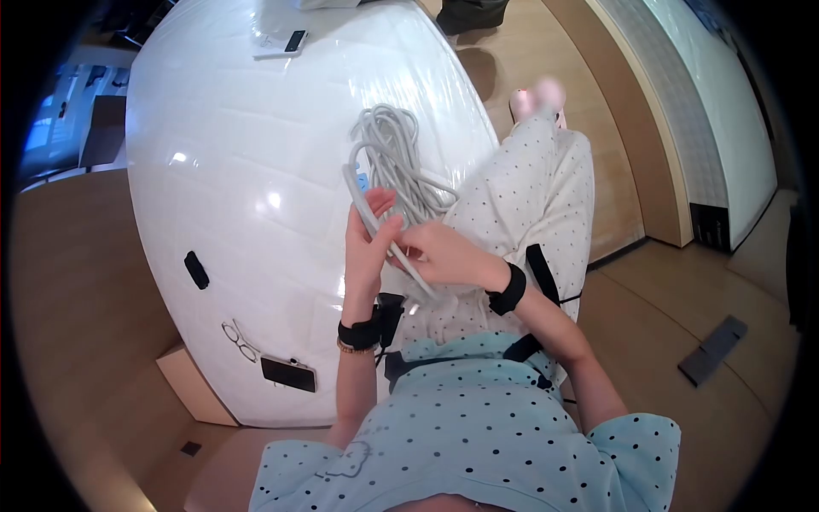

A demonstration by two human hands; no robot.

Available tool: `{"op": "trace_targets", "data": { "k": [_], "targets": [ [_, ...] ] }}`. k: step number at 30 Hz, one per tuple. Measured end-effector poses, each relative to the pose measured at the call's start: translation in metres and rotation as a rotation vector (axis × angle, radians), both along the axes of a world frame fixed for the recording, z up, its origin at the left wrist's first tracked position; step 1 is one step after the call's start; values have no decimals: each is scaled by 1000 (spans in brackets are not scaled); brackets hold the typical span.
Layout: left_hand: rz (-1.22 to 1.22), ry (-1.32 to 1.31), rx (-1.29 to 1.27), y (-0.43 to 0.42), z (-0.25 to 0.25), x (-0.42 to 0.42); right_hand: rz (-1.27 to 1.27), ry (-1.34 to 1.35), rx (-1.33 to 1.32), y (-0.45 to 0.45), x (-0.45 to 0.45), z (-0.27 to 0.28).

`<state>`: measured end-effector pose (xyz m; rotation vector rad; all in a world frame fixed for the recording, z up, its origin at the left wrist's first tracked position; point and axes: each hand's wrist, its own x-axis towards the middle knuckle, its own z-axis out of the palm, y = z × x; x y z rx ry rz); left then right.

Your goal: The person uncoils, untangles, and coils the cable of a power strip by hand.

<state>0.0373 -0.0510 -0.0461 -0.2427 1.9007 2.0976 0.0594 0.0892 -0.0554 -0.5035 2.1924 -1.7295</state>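
Observation:
A long grey cable (pixel 392 158) lies in a loose, tangled coil on the plastic-wrapped mattress (pixel 230 162), beside my legs. One stretch of it runs up through both hands. My left hand (pixel 371 235) is closed around this stretch, thumb on top. Lower down, my right hand (pixel 444 253) pinches the same stretch, its fingertips partly hidden. Below my hands, the cable's pale end (pixel 433 302) hangs blurred over my lap. A blue label (pixel 362 181) shows at the coil's left side, just beyond my left fingers.
On the mattress to the left lie a small black object (pixel 196 270), eyeglasses (pixel 241 343) and a phone (pixel 288 374). A white box (pixel 277 44) sits toward the far end. Another wrapped mattress (pixel 717 111) stands at the right, and a grey flat piece (pixel 713 350) lies on the floor.

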Motion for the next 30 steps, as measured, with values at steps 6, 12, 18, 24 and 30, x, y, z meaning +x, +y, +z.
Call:
{"op": "trace_targets", "data": {
  "k": [6, 12, 18, 24, 30],
  "targets": [
    [36, -68, 195, -3, -1, -3, -55, 77, 317, 20, -9, -11],
    [11, -118, 322, -8, -5, 4, -552, 351, 416, 43, -25, -52],
    [120, -19, 493, -11, -19, 0, -330, -102, 511, 50, -31, -39],
    [169, -53, 479, -5, -2, -23, -414, 36, -116, 42, -24, 22],
    [160, -9, 562, -16, -11, -29, -267, 284, -6, 20, -15, -5]
  ]
}}
